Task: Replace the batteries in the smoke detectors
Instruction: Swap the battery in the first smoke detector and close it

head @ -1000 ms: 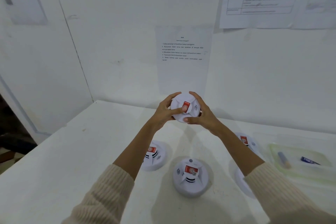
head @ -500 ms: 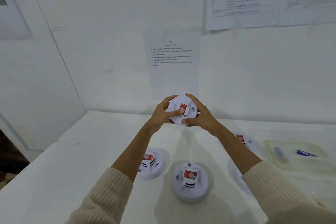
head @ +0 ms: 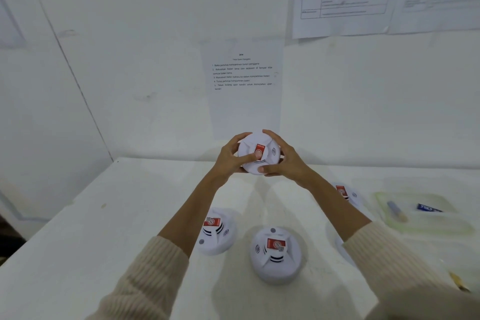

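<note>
I hold a round white smoke detector with a red label up in front of the wall, above the table. My left hand grips its left side, thumb lying across the face near the label. My right hand grips its right side and lower rim. Three more white detectors lie on the table: one under my left forearm, one at the front centre, one partly hidden behind my right arm.
A clear plastic tray at the right holds two batteries, one greyish and one blue. A white disc peeks out beside my right sleeve. Printed sheets hang on the white wall. The table's left edge drops off.
The hands keep the same grip on the held detector; my left thumb has slid further across its face. The view has shifted slightly.
</note>
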